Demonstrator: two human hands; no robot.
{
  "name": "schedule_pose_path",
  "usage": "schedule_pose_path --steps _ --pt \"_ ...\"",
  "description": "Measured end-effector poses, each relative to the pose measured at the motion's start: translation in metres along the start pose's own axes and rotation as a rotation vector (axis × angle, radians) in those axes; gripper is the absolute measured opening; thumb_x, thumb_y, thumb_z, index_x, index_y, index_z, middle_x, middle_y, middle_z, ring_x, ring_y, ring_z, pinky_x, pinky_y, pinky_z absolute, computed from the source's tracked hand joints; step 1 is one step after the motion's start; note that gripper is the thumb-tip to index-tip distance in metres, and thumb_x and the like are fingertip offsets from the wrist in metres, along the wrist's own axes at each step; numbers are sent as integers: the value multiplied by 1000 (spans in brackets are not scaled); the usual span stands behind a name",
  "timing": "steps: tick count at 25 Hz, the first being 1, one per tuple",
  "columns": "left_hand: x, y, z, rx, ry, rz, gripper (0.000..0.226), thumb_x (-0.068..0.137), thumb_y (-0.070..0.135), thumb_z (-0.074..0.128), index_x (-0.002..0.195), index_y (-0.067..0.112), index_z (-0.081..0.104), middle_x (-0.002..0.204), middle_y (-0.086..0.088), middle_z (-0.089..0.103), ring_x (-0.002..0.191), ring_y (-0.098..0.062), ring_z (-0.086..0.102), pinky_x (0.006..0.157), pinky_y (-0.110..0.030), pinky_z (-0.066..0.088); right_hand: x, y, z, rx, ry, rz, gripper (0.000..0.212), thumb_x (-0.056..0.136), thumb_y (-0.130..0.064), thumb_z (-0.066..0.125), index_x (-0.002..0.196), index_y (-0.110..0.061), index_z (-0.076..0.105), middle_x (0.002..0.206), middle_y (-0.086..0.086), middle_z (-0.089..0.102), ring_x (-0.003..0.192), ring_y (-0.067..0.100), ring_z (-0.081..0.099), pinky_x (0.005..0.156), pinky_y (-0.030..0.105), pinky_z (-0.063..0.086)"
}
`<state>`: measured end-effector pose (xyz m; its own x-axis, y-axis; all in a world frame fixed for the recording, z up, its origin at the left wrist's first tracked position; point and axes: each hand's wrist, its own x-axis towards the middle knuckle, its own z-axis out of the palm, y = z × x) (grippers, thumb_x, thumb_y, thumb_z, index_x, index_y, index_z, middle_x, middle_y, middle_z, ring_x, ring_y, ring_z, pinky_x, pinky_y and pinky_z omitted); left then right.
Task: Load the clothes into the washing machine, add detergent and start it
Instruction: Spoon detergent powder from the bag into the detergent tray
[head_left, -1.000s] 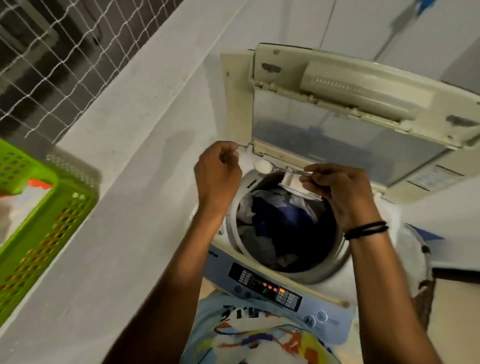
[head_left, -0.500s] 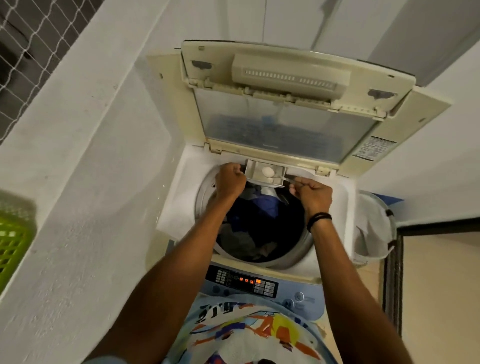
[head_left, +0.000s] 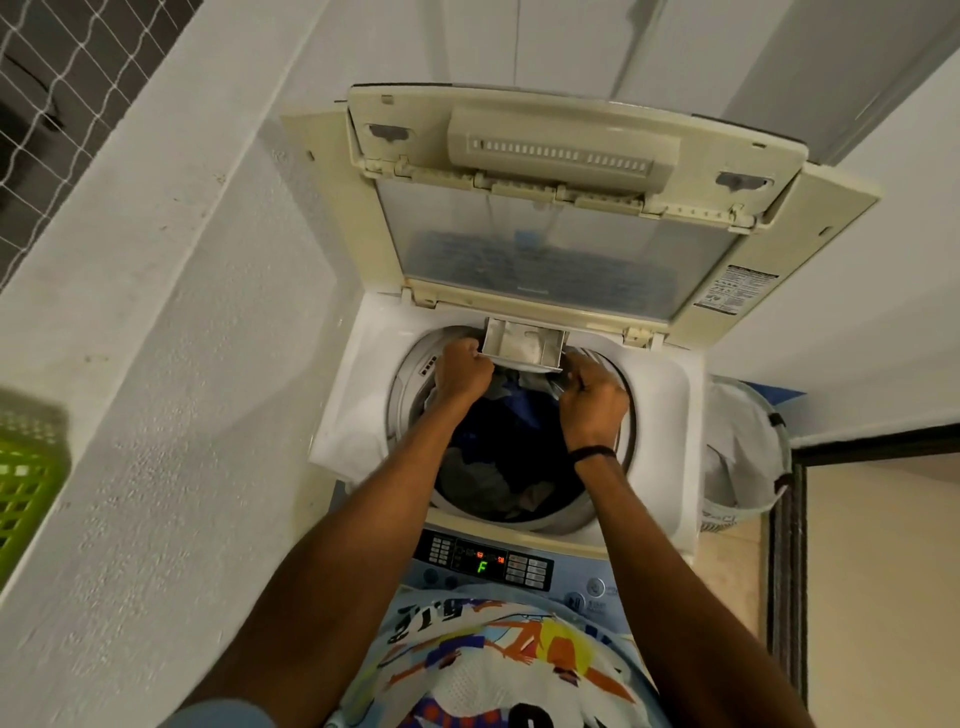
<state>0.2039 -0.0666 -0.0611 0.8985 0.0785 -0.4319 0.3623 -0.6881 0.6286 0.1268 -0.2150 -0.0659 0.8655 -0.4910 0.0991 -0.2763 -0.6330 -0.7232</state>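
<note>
The top-loading washing machine (head_left: 660, 415) stands with its lid (head_left: 561, 208) raised. Dark blue and grey clothes (head_left: 498, 467) lie in the drum. At the drum's back edge the detergent drawer (head_left: 524, 345) is pulled out, with white powder in it. My left hand (head_left: 465, 371) grips the drawer's front left corner. My right hand (head_left: 592, 395) is curled at the drawer's front right corner, pinching a thin metal spoon (head_left: 574, 361) that is mostly hidden by the fingers. The control panel (head_left: 488, 564) is lit and shows a green F.
A white mesh laundry bag (head_left: 743, 457) stands against the machine's right side. A green plastic basket (head_left: 26, 467) sits on the white ledge (head_left: 156, 312) to the left, below a netted opening (head_left: 62, 78). A dark door frame (head_left: 789, 571) borders the right.
The spoonful of powder that hung over the drawer now lies in it. My right hand has drawn the spoon back to the drawer's right corner. My left hand stays on the drawer.
</note>
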Motion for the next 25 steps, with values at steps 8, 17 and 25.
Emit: schedule_pose_path --steps 8,17,25 --pt "-8 2 -14 -92 65 24 44 84 3 55 64 34 31 70 13 39 74 -15 41 69 -26 31 7 -20 -10 185 10 287 25 83 -4 63 101 -13 77 93 8 76 81 18 67 74 7 42" --pt "-45 7 -64 -275 240 116 19 90 8 54 97 21 65 94 3 62 90 -12 56 83 -23 42 9 -47 -17 920 -132 730 18 82 9 61 91 1 75 93 20 75 90 35 73 84 39 59" --pt "-103 7 -143 -428 466 220 29 94 13 60 121 12 67 113 4 70 100 -6 63 73 6 40 -13 -123 -43 1093 -268 639 26 81 5 63 106 11 66 102 28 71 94 36 72 71 27 59"
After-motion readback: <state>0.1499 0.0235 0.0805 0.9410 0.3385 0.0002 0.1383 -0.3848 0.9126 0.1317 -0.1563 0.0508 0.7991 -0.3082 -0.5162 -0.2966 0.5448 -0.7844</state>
